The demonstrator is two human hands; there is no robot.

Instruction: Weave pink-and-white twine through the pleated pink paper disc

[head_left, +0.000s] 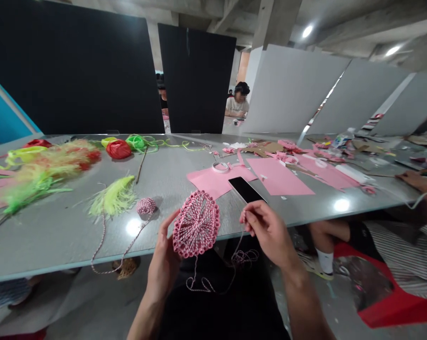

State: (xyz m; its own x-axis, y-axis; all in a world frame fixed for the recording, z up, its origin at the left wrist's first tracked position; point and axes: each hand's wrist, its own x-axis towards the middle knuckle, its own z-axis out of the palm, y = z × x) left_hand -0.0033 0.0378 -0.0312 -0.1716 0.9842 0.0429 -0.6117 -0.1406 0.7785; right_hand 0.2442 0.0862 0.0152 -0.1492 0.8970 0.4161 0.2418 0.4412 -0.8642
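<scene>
My left hand (166, 257) is closed round the lower left edge of a pink oval frame (196, 224), tilted up in front of me. Rings line its rim, and pink-and-white cord criss-crosses its middle. To the right, my right hand (269, 231) pinches a strand of the same cord between thumb and fingertips. From the frame's bottom the cord (202, 287) loops down over my dark lap, with a loose tangle (245, 256) below my right hand. A small ball of this cord (146, 206) lies on the table, left of the frame.
A black phone (246, 190) lies beyond my right hand, near pink sheets (280, 177) and a tape roll (220, 167). Yellow-green fringe (114, 196), a red yarn ball (119, 148) and a stick (141, 165) lie leftward. Tall panels (195, 80) line the back; a co-worker's hand (413, 181) is at right.
</scene>
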